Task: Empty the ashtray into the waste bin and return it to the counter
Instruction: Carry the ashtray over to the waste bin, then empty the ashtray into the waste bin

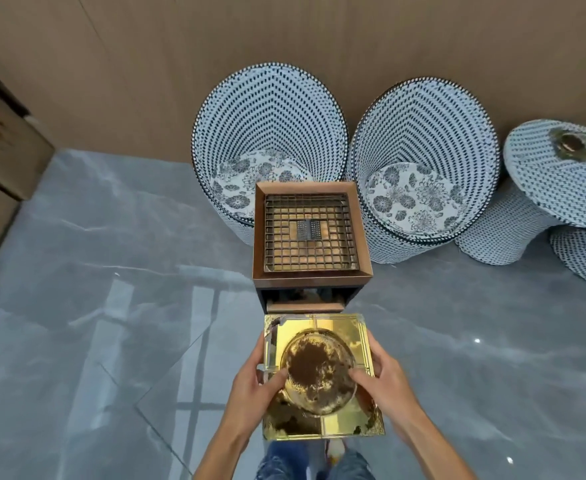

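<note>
I hold a square gold glass ashtray (336,327) level in front of me, its round bowl smeared with dark ash. My left hand (255,386) grips its left edge, thumb over the bowl's rim. My right hand (385,379) grips the right edge the same way. Just beyond the ashtray stands a square brown waste bin (260,237) with a metal grid on its top and a dark opening in its front face below.
Two blue-and-white woven chairs (271,116) (426,133) stand against the wood-panelled wall behind the bin, with a matching woven table (558,174) at right. The floor is glossy grey marble tile (111,306). A brown cabinet (0,150) is at far left.
</note>
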A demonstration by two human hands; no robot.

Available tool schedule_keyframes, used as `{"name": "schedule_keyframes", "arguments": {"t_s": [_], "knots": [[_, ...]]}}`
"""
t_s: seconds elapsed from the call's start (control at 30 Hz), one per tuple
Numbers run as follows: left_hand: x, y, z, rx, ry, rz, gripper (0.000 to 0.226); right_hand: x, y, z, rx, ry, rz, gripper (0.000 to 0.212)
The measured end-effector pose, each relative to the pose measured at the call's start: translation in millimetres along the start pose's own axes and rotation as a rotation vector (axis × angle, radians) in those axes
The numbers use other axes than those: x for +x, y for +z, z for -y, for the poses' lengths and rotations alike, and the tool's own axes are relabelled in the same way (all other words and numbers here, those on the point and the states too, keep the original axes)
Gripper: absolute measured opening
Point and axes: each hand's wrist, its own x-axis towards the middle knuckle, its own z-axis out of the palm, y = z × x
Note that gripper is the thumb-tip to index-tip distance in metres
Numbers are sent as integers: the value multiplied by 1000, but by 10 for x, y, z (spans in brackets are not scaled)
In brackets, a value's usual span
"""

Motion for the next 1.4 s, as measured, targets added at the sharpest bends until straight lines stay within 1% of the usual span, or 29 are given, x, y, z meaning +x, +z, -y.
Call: {"name": "schedule_keyframes", "arguments": {"t_s": [0.13, 0.27, 0.43, 0.5, 0.53, 0.63, 0.7, 0.83, 0.9, 0.93, 1.0, 1.03, 1.07, 1.2, 1.27, 1.33, 1.4], "knots": [[373, 68, 59, -18, -76, -11, 71, 464, 13, -35, -73, 45, 34, 87], [860, 159, 320, -34, -127, -33, 73, 1006, 2, -184, -128, 93, 63, 86], [1421, 335, 590, -3, -123, -43, 77, 1601, -30, -324, -176, 115, 86, 71], [1576, 379, 585, 30, -123, -50, 80, 1802, -13, -377, -188, 108, 97, 68], [1638, 387, 567, 41, -121, -51, 75, 1877, -7, -398, -186, 101, 101, 66], [1906, 444, 573, 39, -143, -40, 51, 2141, 4, -465, -202, 102, 109, 59], [2062, 473, 598, 27, -190, -28, 46, 2297, 0, -482, -202, 107, 115, 52], [2265, 486, 622, -31, -282, -27, 41, 2515, -4, -457, -204, 139, 120, 30], [2379, 462, 589, -68, -326, -14, 37, 2596, 2, -415, -199, 163, 121, 26], [2436, 448, 563, -78, -344, -9, 34, 2627, 8, -392, -204, 177, 123, 29], [2521, 422, 497, -107, -380, -3, 30, 2699, 18, -407, -180, 208, 116, 45], [2551, 409, 469, -122, -391, 0, 31, 2736, 25, -419, -163, 226, 106, 50], [2587, 400, 447, -131, -399, 0, 33, 2753, 36, -396, -153, 241, 102, 48], [2721, 356, 349, -192, -406, -47, 22, 2843, 69, -233, -84, 278, 70, 11], [2788, 334, 322, -219, -413, -76, 25, 2898, 65, -183, -49, 299, 54, 10], [2847, 324, 316, -229, -418, -89, 34, 2934, 80, -146, -28, 327, 45, 8], [2891, 320, 306, -221, -427, -101, 34, 2950, 102, -107, -9, 355, 38, 6]]}}
